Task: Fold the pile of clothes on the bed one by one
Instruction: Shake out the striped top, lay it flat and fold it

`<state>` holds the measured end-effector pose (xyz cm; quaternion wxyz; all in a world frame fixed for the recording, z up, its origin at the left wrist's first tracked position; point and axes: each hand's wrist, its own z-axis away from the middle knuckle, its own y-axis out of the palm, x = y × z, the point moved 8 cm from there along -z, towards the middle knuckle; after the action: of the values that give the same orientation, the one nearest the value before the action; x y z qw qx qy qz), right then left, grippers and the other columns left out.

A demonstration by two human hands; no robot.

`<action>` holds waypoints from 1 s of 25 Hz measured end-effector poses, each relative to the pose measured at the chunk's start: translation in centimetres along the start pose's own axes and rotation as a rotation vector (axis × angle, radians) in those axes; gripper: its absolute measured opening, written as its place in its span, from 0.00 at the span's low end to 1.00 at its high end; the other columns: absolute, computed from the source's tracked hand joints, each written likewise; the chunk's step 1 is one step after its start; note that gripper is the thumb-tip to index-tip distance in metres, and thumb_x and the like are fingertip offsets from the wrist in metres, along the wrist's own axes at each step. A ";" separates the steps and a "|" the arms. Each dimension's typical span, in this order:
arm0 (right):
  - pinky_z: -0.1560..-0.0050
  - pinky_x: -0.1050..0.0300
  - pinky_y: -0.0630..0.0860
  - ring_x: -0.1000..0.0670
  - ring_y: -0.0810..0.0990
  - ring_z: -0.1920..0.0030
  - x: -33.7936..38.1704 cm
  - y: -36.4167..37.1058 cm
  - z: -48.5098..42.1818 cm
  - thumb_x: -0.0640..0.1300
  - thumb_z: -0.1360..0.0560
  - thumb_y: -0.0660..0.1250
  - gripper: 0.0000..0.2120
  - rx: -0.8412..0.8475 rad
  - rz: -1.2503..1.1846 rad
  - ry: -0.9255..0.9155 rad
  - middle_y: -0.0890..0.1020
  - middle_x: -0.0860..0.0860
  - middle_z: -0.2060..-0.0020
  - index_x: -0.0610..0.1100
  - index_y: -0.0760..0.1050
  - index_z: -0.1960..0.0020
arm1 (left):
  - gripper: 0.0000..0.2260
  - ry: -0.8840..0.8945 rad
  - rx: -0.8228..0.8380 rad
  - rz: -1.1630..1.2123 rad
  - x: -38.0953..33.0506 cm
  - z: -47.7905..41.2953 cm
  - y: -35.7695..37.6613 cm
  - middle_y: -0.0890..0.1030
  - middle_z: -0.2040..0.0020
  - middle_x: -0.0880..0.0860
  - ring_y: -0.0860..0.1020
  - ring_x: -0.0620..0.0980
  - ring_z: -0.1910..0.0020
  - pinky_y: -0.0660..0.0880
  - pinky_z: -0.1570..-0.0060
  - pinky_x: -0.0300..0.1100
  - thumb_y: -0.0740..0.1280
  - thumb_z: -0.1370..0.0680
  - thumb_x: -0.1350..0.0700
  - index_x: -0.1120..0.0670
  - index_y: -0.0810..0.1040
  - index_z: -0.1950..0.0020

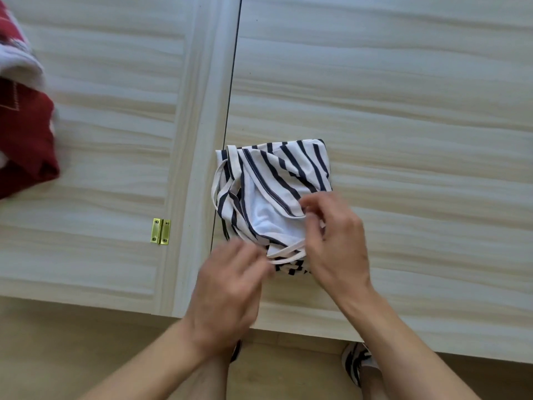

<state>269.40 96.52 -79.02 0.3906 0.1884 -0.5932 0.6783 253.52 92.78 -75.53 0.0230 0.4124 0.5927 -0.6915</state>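
Nothing written could be read from where I stood: no word, label, brand or number. The red garment [27,140] at the left edge carried a pale boxed mark, but it was too blurred and cut off to make out. The striped top [277,174] in the middle showed only its navy and white bands.

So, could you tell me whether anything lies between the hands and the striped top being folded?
Nothing visible does. The right hand pinches the striped top, the blurred left hand is at its near edge, and the red clothes lie well aside.
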 end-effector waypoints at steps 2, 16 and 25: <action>0.47 0.52 0.77 0.49 0.75 0.44 -2.3 -0.7 -0.3 0.42 0.26 0.69 0.17 -0.063 0.161 0.132 0.73 0.50 0.45 0.46 0.74 0.38 | 0.08 -0.133 -0.132 0.020 2.0 -6.2 -1.1 0.79 0.53 0.56 0.75 0.56 0.54 0.71 0.57 0.49 0.61 0.25 0.66 0.60 0.80 0.52; 0.50 0.55 0.78 0.49 0.78 0.49 3.4 8.2 6.7 0.34 0.24 0.63 0.21 0.491 0.126 -0.127 0.72 0.51 0.41 0.47 0.71 0.33 | 0.15 -0.213 0.345 -0.336 10.4 -16.2 4.8 0.76 0.42 0.56 0.73 0.58 0.41 0.70 0.45 0.52 0.59 0.17 0.47 0.56 0.74 0.37; 0.47 0.50 0.76 0.50 0.69 0.44 -4.3 5.5 5.2 0.47 0.26 0.70 0.18 0.055 0.296 0.018 0.68 0.51 0.44 0.50 0.73 0.36 | 0.06 -0.121 0.246 -0.358 10.6 -19.3 4.9 0.78 0.57 0.56 0.74 0.60 0.61 0.68 0.62 0.52 0.54 0.16 0.59 0.54 0.68 0.52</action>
<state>266.82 90.32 -84.56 0.2863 0.1036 -0.5921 0.7462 259.58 112.32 -84.97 -0.1149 0.2583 0.5653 -0.7749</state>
